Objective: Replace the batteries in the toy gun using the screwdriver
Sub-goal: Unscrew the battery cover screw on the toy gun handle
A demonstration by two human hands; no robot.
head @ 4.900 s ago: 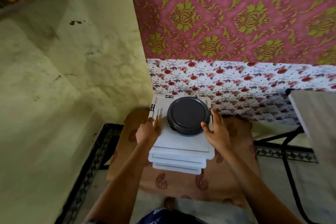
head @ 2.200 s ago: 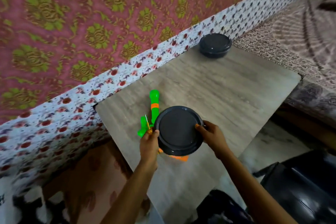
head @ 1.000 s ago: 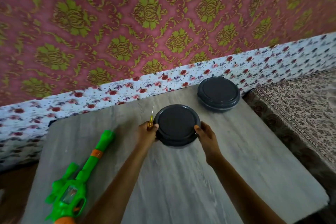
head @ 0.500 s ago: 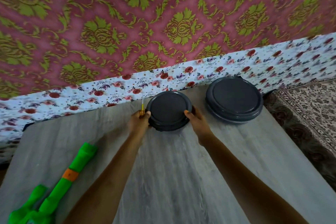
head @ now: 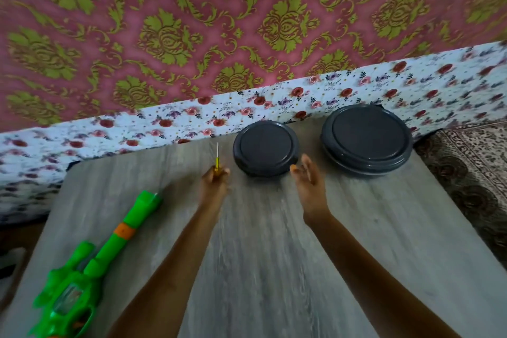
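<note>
The left hand (head: pixel 214 185) is sitting near the middle of the frame, curled tight around the yellow handle of a small screwdriver (head: pixel 217 160). The thin metal tip is sticking up toward the top of the frame. The right hand (head: pixel 308 182) is hovering just to the right of it with its fingers spread apart, holding nothing. Between the two hands, a bit higher in the frame, a small dark round container (head: pixel 265 148) with its lid on is sitting on the table (head: pixel 274 269). The right hand's fingertips are very close to its lower right edge, but it is hard to tell if they are touching. A bigger dark round container (head: pixel 366 138) is sitting to the right of the small one, apart from it. The green toy gun (head: pixel 90 263) is lying flat in the lower left of the frame, well away from both hands, with its barrel pointing up and to the right. It has an orange band on the barrel. Behind the table, a flowery white cloth (head: pixel 247 112) is running across the frame, and a pink and green wall (head: pixel 247 22) is filling the top.
</note>
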